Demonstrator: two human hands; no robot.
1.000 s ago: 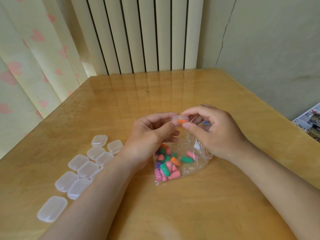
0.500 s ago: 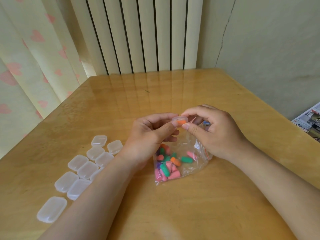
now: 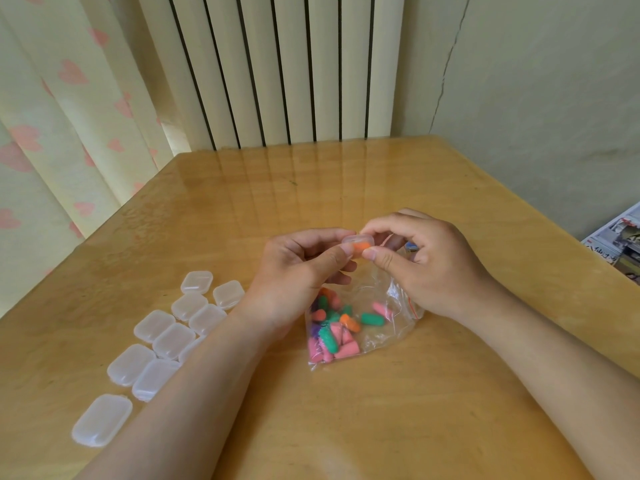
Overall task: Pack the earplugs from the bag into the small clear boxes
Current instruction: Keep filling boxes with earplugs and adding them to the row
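Two hands, left hand [image 3: 298, 268] and right hand [image 3: 433, 268], fingers [image 3: 341, 252] pinching box [image 3: 358, 240] ends, likely snapping lid over orange earplug [image 3: 362, 246]. Bag [image 3: 384, 329] at 6 o'clock, probably to catch drops; spare boxes [image 3: 166, 337] 8 o'clock.

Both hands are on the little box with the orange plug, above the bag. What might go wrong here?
The left hand and right hand only pinch the small box, so it may slip and spill its orange earplug onto the bag. The left forearm lies beside the spare boxes and could knock them.
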